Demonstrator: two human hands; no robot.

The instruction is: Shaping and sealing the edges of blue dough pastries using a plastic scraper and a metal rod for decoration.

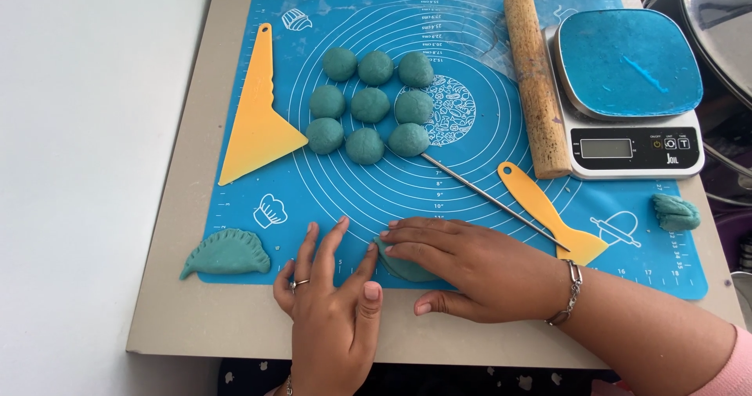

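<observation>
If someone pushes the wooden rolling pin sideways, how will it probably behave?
The wooden rolling pin is a plain cylinder lying flat on the blue mat, so it would probably roll easily. The kitchen scale beside it would likely stop it on that side. It looks solid, so probably stiff and fairly heavy.

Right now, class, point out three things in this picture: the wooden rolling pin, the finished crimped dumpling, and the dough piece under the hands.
wooden rolling pin (536, 83), head view, middle of its shaft.
crimped dumpling (227, 253), head view, centre of its smooth belly.
dough piece (403, 268), head view, edge showing below the right hand's fingers.
</observation>
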